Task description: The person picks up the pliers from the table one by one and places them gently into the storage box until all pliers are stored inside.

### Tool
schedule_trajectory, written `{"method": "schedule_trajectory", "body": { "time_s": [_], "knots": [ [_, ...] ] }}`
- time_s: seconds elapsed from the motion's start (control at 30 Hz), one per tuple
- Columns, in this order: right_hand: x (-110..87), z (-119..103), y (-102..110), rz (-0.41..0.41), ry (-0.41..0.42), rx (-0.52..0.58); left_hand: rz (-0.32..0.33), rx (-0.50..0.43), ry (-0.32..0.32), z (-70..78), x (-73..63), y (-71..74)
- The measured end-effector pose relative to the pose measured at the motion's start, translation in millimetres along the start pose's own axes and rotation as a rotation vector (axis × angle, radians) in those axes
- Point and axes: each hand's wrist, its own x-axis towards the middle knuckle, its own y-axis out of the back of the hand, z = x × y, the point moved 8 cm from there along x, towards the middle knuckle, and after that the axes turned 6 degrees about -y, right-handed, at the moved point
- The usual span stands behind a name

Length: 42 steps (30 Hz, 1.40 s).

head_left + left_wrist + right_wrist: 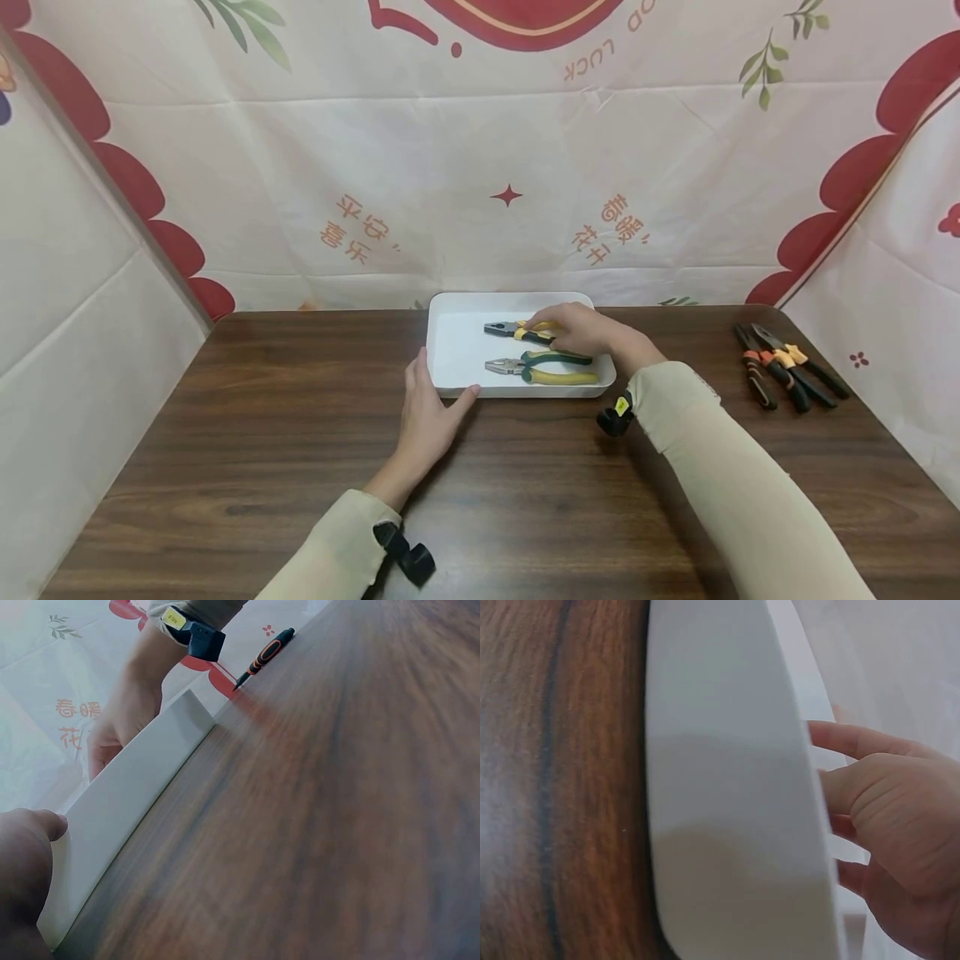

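Observation:
A white rectangular tray (459, 354) stands at the table's back edge. My left hand (429, 417) rests at its front left corner, fingers straight along the left side and thumb (51, 823) against the front wall. Inside the tray, my right hand (577, 329) reaches over the right side and grips the handles of black-and-yellow pliers (501, 329), jaws toward the left. In front of these lie pliers with green and yellow handles (558, 377), parallel to them. In the right wrist view, the tray wall (727, 765) hides the fingertips of my right hand (900, 817).
On the table's right side lie orange-and-black pliers (757, 379) and, beside them, yellow-and-black pliers (806, 371). A printed white cloth (450, 167) hangs right behind the tray, with cloth sides at left and right. The brown wooden table (262, 467) spreads out in front.

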Motion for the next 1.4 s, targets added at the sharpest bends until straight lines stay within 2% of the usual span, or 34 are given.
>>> {"method": "schedule_trajectory", "body": {
  "time_s": [0.17, 0.37, 0.67, 1.0, 1.17, 1.4],
  "knots": [
    [-2.6, 1, 0, 0.029, -0.004, 0.013, 0.005, -0.002, -0.019, 1.6, 0.4, -0.8],
    [-3.9, -5, 0, 0.066, 0.042, -0.065, 0.005, -0.002, -0.021, 1.6, -0.2, -0.5],
    [-17.2, -10, 14, 0.145, 0.015, -0.072, -0.005, -0.008, -0.023, 2.9, -0.5, -0.6],
    [-49.2, -13, 40, 0.243, 0.006, -0.1, -0.008, -0.005, -0.014, 2.8, -0.8, -0.7],
    [-73.6, -7, 50, 0.34, -0.02, -0.093, -0.012, -0.006, -0.008, 1.9, -0.8, -1.4],
    [-111.3, 2, 65, 0.426, -0.084, -0.032, -0.01, -0.007, -0.009, 1.5, -1.1, -1.2]
  ]
}}
